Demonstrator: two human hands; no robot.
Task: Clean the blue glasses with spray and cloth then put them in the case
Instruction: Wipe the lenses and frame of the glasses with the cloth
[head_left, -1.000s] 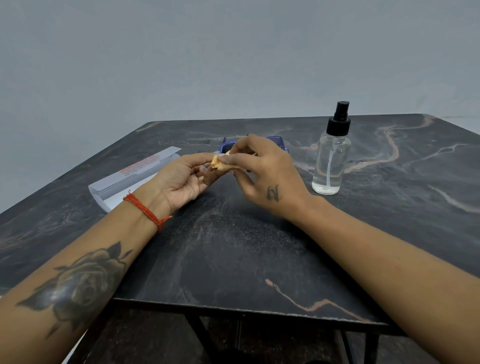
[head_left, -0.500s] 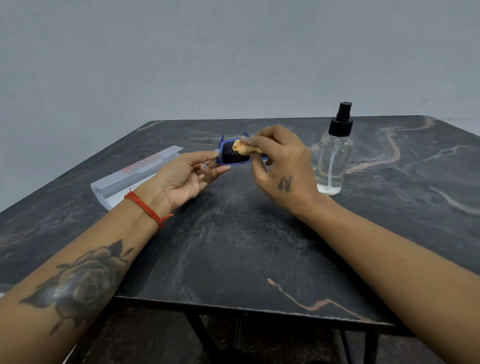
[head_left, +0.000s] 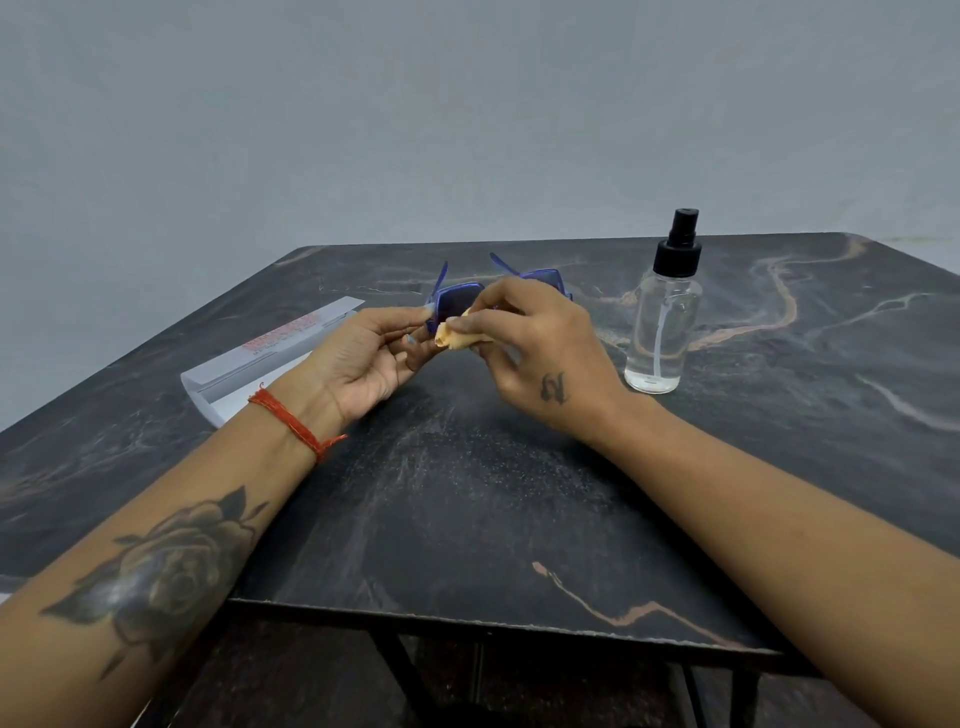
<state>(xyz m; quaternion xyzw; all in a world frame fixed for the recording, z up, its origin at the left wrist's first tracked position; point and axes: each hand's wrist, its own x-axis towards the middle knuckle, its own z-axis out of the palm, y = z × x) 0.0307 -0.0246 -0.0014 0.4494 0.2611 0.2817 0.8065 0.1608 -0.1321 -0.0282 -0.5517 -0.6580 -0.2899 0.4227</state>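
I judge the task to be in its wiping stage: the blue glasses (head_left: 457, 304) are held up over the table (head_left: 467, 519) at about 12 o'clock from my viewpoint, and casing them is not yet done. My left hand (head_left: 363, 358) pinches the frame's left end between thumb and forefinger, the other fingers loosely curled. My right hand (head_left: 540, 358) has its fingers curled round the bunched yellow cloth (head_left: 457, 338), pressing it on the left lens. The spray bottle (head_left: 662, 317) stands upright at 2 o'clock (whether spray was applied I cannot tell). The white case (head_left: 270, 358) lies open at 10 o'clock. The frame's long axis runs 9 to 3 o'clock; the lens fronts face me and the unfolded temples point away toward 12.
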